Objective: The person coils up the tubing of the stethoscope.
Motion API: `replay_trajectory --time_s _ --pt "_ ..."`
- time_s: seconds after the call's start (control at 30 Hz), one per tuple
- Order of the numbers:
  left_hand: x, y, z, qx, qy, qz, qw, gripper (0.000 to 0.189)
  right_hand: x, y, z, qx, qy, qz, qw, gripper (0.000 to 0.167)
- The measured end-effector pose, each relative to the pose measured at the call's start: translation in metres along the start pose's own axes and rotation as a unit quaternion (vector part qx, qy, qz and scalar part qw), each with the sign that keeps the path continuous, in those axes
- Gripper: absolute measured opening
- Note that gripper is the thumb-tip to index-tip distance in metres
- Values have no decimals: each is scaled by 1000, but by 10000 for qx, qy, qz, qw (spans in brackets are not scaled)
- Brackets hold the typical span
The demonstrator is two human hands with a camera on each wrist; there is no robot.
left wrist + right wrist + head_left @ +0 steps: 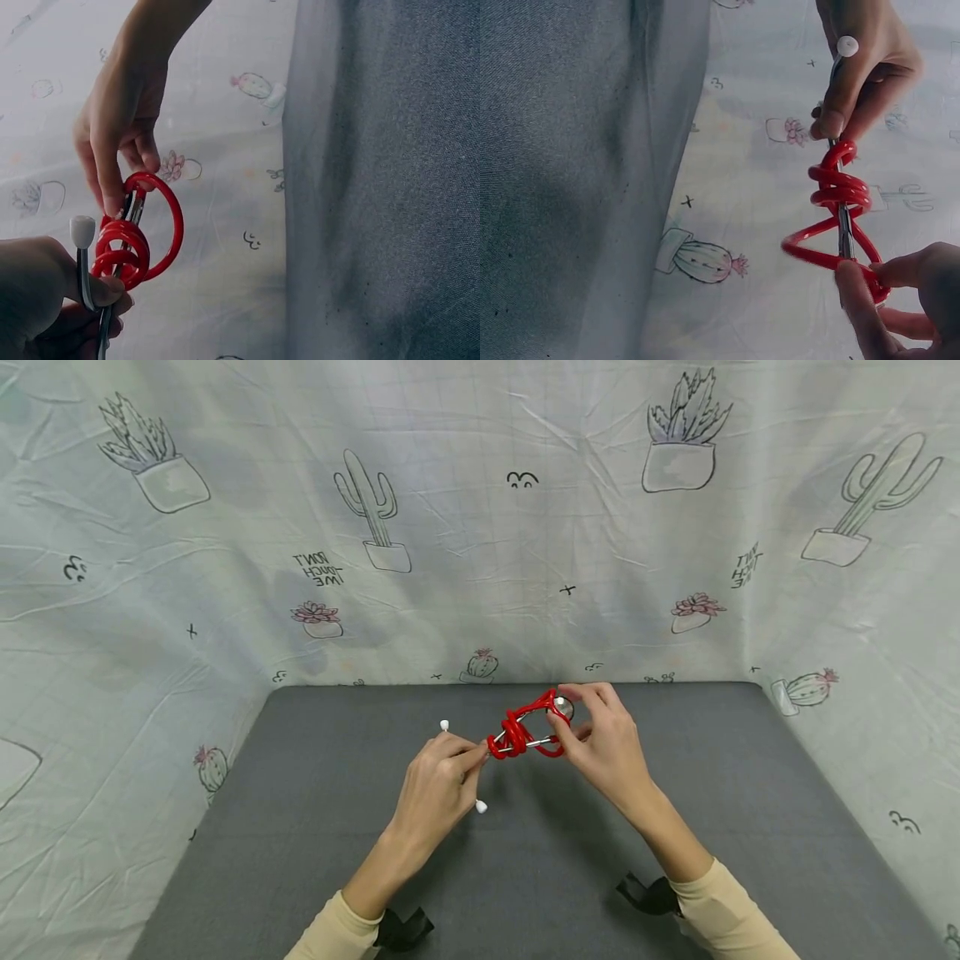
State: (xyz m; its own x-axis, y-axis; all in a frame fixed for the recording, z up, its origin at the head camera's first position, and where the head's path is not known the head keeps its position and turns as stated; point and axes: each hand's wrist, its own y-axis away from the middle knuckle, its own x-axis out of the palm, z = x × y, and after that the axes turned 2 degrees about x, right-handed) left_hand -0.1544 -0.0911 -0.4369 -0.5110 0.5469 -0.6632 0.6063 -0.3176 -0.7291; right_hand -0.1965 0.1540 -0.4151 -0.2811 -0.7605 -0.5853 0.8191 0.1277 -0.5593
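Observation:
A stethoscope with red tubing wound in loops around its metal ear tubes is held up over the table between both hands. The left hand pinches the ear tubes just below the coils. White ear tips stick out on either side of that hand, and one ear tip shows large in the left wrist view. At the other end, the right hand holds the round metal chest piece and the tubing beside it with thumb and fingers. In the right wrist view, a red loop bulges out sideways near the right fingertips.
A dark grey cloth-covered table lies beneath the hands. Behind and at the sides hangs a pale curtain printed with potted cacti. Black straps hang at both wrists, by the cream sleeves.

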Motion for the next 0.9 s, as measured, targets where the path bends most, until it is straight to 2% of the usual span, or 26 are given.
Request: replay_trajectory --time_s 0.2,0.3,0.43,0.53,0.6,0.77,0.9 --pt "-2 6 4 41 153 90 9998 22 -2 8 4 294 -188 391 9986 40" --pt "-2 10 7 59 310 177 9993 24 -2 12 3 297 -343 421 9981 44" --pt "-4 13 12 25 578 341 9977 25 -3 17 -2 60 -330 457 9984 51" --pt "-4 14 14 21 707 478 9963 23 -5 17 -8 -197 -174 716 9971 54" --pt "-5 14 14 46 784 545 9954 22 -6 15 -11 -336 -283 959 9944 55" --pt "-6 12 15 186 871 508 9947 21 -6 14 -13 -576 -927 1581 9814 59" --pt "-5 12 15 288 773 428 9957 20 -1 18 -13 -708 -716 1580 9823 60"
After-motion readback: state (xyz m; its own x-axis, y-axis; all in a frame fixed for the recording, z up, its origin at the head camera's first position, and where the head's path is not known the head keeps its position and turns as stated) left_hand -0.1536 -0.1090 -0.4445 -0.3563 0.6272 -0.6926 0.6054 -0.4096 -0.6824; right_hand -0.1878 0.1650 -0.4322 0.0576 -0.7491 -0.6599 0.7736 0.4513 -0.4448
